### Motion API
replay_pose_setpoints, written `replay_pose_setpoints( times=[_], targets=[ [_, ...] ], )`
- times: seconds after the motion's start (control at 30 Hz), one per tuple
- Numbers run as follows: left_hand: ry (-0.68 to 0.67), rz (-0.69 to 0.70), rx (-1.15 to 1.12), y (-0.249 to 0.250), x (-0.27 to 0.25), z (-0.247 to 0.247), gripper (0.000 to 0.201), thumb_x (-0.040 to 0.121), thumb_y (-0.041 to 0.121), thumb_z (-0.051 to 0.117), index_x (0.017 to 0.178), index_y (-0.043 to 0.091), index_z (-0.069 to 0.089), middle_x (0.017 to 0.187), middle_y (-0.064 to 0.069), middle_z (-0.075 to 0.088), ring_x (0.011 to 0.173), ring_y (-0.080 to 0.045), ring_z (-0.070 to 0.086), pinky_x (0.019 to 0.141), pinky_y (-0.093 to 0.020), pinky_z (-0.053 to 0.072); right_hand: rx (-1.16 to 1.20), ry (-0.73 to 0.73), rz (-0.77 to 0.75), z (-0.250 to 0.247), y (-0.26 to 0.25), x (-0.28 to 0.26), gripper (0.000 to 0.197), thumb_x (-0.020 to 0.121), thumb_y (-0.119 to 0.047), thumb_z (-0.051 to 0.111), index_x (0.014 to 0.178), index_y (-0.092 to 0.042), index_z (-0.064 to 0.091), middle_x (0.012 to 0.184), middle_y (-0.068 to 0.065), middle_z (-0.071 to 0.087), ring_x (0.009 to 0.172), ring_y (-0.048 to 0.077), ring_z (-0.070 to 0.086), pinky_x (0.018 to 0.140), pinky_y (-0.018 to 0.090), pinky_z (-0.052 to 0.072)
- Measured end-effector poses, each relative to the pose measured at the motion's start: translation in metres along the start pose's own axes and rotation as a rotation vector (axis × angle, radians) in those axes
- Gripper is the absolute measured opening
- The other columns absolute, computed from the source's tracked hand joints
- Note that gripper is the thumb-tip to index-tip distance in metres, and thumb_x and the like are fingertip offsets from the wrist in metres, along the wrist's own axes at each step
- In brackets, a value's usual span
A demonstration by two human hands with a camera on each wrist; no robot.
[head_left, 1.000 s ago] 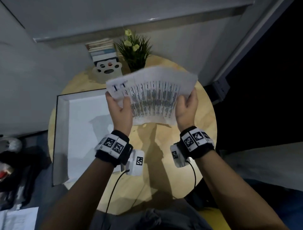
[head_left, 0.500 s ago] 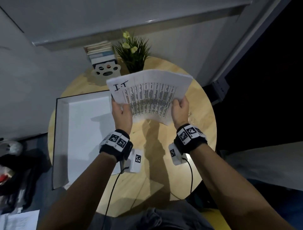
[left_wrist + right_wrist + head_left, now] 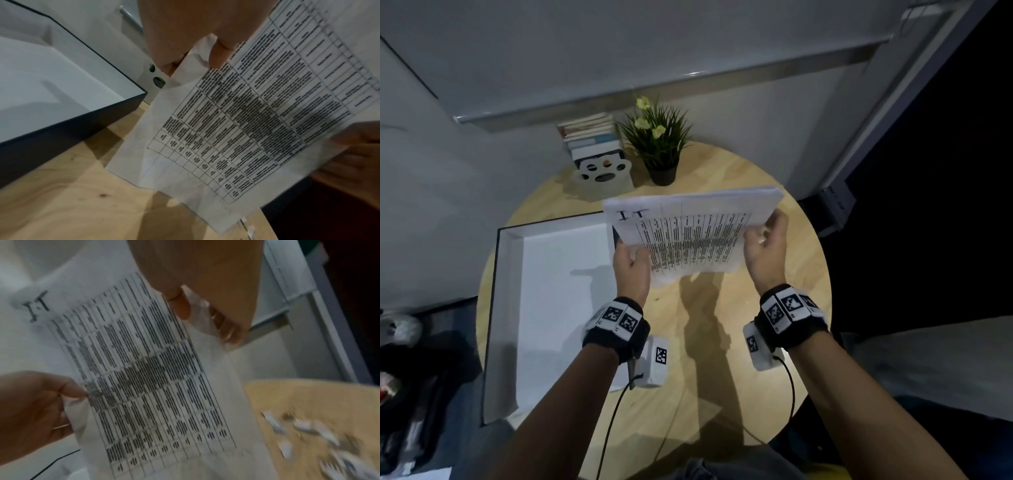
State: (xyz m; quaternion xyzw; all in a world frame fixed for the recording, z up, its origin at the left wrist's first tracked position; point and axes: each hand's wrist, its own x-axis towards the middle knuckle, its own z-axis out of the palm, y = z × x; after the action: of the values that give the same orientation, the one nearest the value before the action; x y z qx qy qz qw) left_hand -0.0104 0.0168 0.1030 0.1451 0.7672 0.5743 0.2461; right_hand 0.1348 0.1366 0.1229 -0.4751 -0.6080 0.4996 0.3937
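Note:
A stack of printed papers [image 3: 693,234] with a table of text and a handwritten mark at its top left is held in the air above the round wooden table [image 3: 726,342]. My left hand [image 3: 631,265] grips its left edge, thumb on the top sheet [image 3: 242,123]. My right hand [image 3: 765,248] holds its right edge, thumb on the page [image 3: 156,378] and fingers behind. An open shallow box [image 3: 512,308] with a white inside and dark outer walls lies on the table's left part, just left of the papers.
At the table's far edge stand a potted plant [image 3: 659,144] and a row of books [image 3: 592,137] in a white paw-print holder. Small white paper scraps [image 3: 304,434] lie on the table to the right. A wall and a ledge rise behind.
The stack has tipped from upright toward flat and lower over the table. My right hand has slid up to the stack's right edge, and my left has stayed on the left edge.

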Motion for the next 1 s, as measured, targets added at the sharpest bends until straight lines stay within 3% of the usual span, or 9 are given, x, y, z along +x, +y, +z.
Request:
replay_pose_setpoints(
  times=[0.07, 0.17, 0.27, 0.33, 0.47, 0.63, 0.8, 0.9, 1.0],
  targets=[
    [0.000, -0.010, -0.003, 0.003, 0.000, -0.002, 0.020, 0.087, 0.010, 0.042, 0.105, 0.013, 0.050, 0.111, -0.010, 0.059, 0.099, -0.037, 0.057, 0.081, -0.053, 0.048, -0.129, 0.138, -0.211, -0.005, -0.018, -0.008, 0.057, 0.085, -0.009, 0.045, 0.139, 0.000, 0.030, 0.141, 0.015, 0.038, 0.133, 0.024, 0.036, 0.110, 0.032, 0.032],
    [-0.003, -0.028, -0.034, 0.008, -0.002, -0.002, 0.018, 0.089, 0.005, 0.041, 0.101, 0.014, 0.051, 0.097, -0.004, 0.059, 0.091, -0.028, 0.056, 0.088, -0.055, 0.047, -0.350, 0.241, -0.582, 0.000, -0.057, -0.025, 0.065, 0.079, 0.000, 0.044, 0.140, 0.007, 0.026, 0.149, 0.023, 0.029, 0.141, 0.031, 0.023, 0.120, 0.046, 0.015],
    [-0.022, -0.007, -0.089, 0.010, -0.003, -0.003, 0.024, 0.088, -0.004, 0.038, 0.103, 0.010, 0.050, 0.102, -0.007, 0.058, 0.097, -0.022, 0.054, 0.090, -0.037, 0.046, -0.711, 0.098, -0.825, 0.024, -0.078, -0.033, 0.075, 0.073, 0.000, 0.048, 0.142, -0.005, 0.021, 0.150, 0.013, 0.026, 0.142, 0.021, 0.012, 0.118, 0.041, -0.012],
    [-0.021, 0.026, -0.088, 0.010, -0.003, -0.003, 0.027, 0.087, -0.007, 0.035, 0.104, 0.009, 0.050, 0.102, -0.009, 0.058, 0.098, -0.022, 0.054, 0.084, -0.028, 0.045, -0.874, -0.031, -0.891, 0.040, -0.080, -0.033, 0.074, 0.071, 0.004, 0.045, 0.142, -0.008, 0.031, 0.150, 0.011, 0.036, 0.144, 0.024, 0.018, 0.116, 0.046, -0.016],
    [-0.029, 0.008, -0.149, 0.011, -0.005, -0.006, 0.033, 0.087, -0.007, 0.035, 0.113, 0.005, 0.052, 0.104, -0.006, 0.060, 0.094, -0.014, 0.056, 0.075, -0.016, 0.046, -1.024, -0.123, -0.886, 0.043, -0.085, -0.028, 0.053, 0.077, -0.004, 0.037, 0.127, -0.009, 0.055, 0.128, 0.009, 0.061, 0.131, 0.031, 0.047, 0.114, 0.056, -0.003],
    [-0.028, -0.063, -0.156, 0.006, -0.002, -0.012, 0.025, 0.085, 0.002, 0.041, 0.096, 0.017, 0.058, 0.109, -0.014, 0.065, 0.102, -0.034, 0.060, 0.088, -0.058, 0.046, -1.041, -0.002, -0.763, 0.002, -0.082, -0.005, 0.040, 0.077, -0.009, 0.041, 0.110, -0.011, 0.063, 0.103, 0.006, 0.069, 0.103, 0.030, 0.061, 0.110, 0.049, 0.012],
    [-0.076, -0.049, -0.135, 0.006, 0.004, -0.013, 0.028, 0.086, 0.002, 0.040, 0.107, 0.012, 0.056, 0.113, -0.016, 0.063, 0.104, -0.035, 0.058, 0.093, -0.061, 0.044, -1.068, -0.075, -0.763, -0.015, -0.079, 0.011, 0.031, 0.076, -0.005, 0.036, 0.090, -0.008, 0.064, 0.085, 0.010, 0.065, 0.078, 0.031, 0.058, 0.072, 0.032, 0.026],
    [0.037, 0.177, -0.051, 0.018, 0.005, -0.022, 0.041, 0.082, 0.004, 0.042, 0.122, 0.012, 0.041, 0.125, -0.009, 0.049, 0.116, -0.026, 0.047, 0.104, -0.053, 0.037, -1.072, -0.093, -0.774, -0.011, -0.080, 0.011, 0.031, 0.074, -0.002, 0.036, 0.089, -0.008, 0.063, 0.082, 0.010, 0.064, 0.076, 0.030, 0.056, 0.068, 0.034, 0.035],
    [0.197, 0.687, 0.193, 0.056, -0.003, -0.034, 0.058, 0.075, 0.009, 0.049, 0.131, 0.006, 0.034, 0.134, -0.010, 0.038, 0.128, -0.023, 0.032, 0.112, -0.041, 0.024, -1.056, -0.120, -0.783, -0.010, -0.081, 0.009, 0.032, 0.072, -0.001, 0.035, 0.088, -0.007, 0.063, 0.081, 0.010, 0.063, 0.076, 0.030, 0.057, 0.063, 0.034, 0.044]
  ],
)
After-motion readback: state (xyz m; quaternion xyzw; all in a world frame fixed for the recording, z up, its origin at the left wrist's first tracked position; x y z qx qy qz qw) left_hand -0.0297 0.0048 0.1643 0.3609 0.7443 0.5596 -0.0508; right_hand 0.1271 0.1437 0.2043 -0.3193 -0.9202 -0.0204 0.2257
